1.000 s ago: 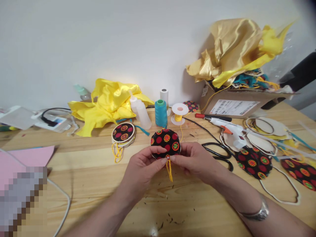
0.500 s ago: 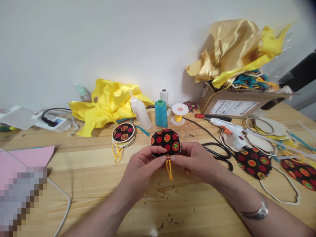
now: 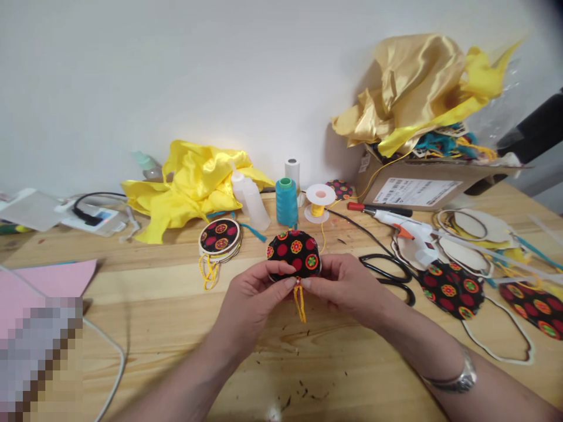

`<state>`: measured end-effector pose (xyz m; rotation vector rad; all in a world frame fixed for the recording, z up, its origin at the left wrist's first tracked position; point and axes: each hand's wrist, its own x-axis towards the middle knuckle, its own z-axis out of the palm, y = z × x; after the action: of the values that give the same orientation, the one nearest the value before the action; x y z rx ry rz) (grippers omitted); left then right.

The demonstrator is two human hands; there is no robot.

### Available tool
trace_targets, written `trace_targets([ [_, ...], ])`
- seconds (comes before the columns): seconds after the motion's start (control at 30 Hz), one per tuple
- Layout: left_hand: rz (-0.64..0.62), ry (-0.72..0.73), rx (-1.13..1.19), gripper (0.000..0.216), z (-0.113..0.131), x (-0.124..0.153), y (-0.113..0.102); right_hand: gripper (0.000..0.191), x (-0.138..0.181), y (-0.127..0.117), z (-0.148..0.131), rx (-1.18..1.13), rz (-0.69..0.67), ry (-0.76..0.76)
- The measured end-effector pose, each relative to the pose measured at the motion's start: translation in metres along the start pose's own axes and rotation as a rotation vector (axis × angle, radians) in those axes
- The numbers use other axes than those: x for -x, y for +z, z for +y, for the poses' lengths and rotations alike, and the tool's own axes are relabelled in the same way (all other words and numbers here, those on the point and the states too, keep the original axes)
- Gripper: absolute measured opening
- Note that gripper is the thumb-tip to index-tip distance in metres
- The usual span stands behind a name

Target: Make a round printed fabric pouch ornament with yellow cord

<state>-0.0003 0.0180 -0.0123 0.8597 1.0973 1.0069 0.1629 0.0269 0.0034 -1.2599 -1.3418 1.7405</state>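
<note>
Between my two hands is a round fabric-covered disc point(image 3: 294, 251), black with red dots and bright flower patterns. My left hand point(image 3: 260, 293) is closed on its lower left side, thumb at the bottom edge and a finger across the face. My right hand point(image 3: 343, 287) pinches the lower right edge. Both thumbs meet at a small bead-like spot, from which a yellow cord loop point(image 3: 300, 303) hangs down. A stack of similar discs point(image 3: 220, 237) with yellow cord lies to the left of my hands. The disc's back is hidden.
Behind the disc stand a teal thread cone point(image 3: 287, 202), a spool of yellow cord point(image 3: 319, 202) and a white squeeze bottle point(image 3: 255, 205). A glue gun point(image 3: 407, 225), patterned fabric pieces point(image 3: 453, 290) and wooden rings lie right. Yellow satin point(image 3: 189, 187) and a cardboard box point(image 3: 409, 181) sit against the wall.
The disc and both hands have shifted very slightly to the left. The grip on the disc looks the same.
</note>
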Motion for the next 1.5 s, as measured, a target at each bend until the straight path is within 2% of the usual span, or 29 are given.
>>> trace_targets([
  [0.13,0.004,-0.008,-0.018,0.013,0.002,0.000,0.001,0.014,0.000,-0.001,0.000,-0.001,-0.010,0.024],
  [0.37,-0.024,-0.004,-0.046,0.014,0.003,0.002,0.002,0.037,-0.002,-0.006,0.004,-0.022,0.049,0.081],
  [0.53,-0.052,0.004,-0.083,0.016,0.002,0.002,0.003,0.025,-0.002,-0.001,0.004,0.018,0.071,0.058],
  [0.7,-0.060,0.045,-0.071,0.029,0.002,0.003,0.006,0.015,-0.003,0.001,0.005,0.007,0.057,0.009],
  [0.93,-0.052,0.048,-0.071,0.035,0.003,0.002,0.006,0.019,-0.004,0.002,0.005,-0.011,0.059,-0.020],
  [1.2,-0.071,0.063,-0.039,0.040,0.003,0.000,0.004,0.045,-0.005,-0.009,0.007,-0.039,0.060,0.023],
  [1.37,-0.078,0.058,-0.037,0.042,0.005,0.000,0.004,0.033,-0.005,-0.008,0.004,0.073,0.063,0.032],
  [1.5,-0.072,0.068,-0.021,0.061,0.007,0.003,0.007,0.027,-0.005,-0.006,0.003,0.025,0.040,0.004],
])
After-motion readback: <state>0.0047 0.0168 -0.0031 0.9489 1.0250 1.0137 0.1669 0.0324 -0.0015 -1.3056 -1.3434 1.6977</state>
